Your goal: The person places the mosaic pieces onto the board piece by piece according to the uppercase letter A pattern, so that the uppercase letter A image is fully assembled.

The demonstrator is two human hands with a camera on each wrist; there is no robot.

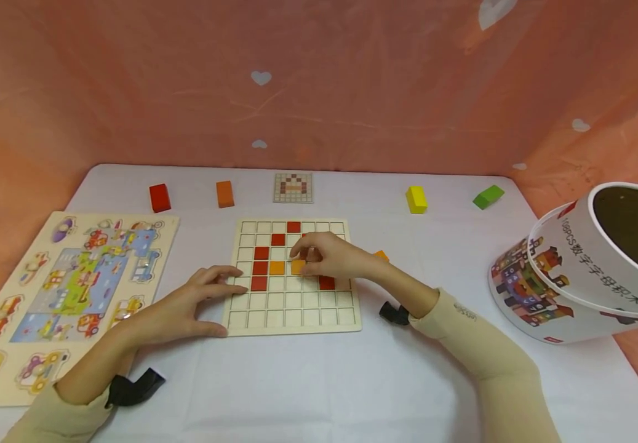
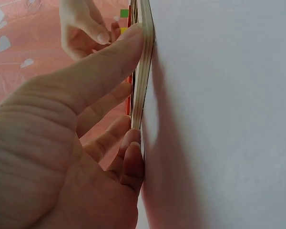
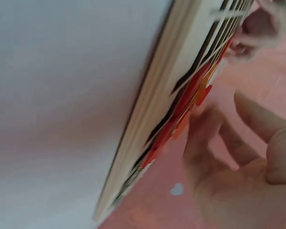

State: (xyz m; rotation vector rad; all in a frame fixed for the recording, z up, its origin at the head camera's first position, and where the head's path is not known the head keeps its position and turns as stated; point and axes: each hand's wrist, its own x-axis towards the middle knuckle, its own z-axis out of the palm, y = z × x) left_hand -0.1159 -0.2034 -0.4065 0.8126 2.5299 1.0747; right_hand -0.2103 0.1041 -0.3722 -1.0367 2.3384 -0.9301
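A wooden grid board lies on the white table with several red tiles and orange tiles in its cells. My left hand rests against the board's left edge, fingers spread along it. In the left wrist view its thumb and fingertips touch the wooden rim. Over the middle of the board is my right hand, its fingers by an orange tile. The right wrist view shows its thumb apart from the blurred fingers, nothing between them. The right hand covers some cells.
A small pattern card lies behind the board. Red, orange, yellow and green blocks line the back. A vehicle puzzle lies left; a white bucket stands right. Another orange piece shows behind the right forearm.
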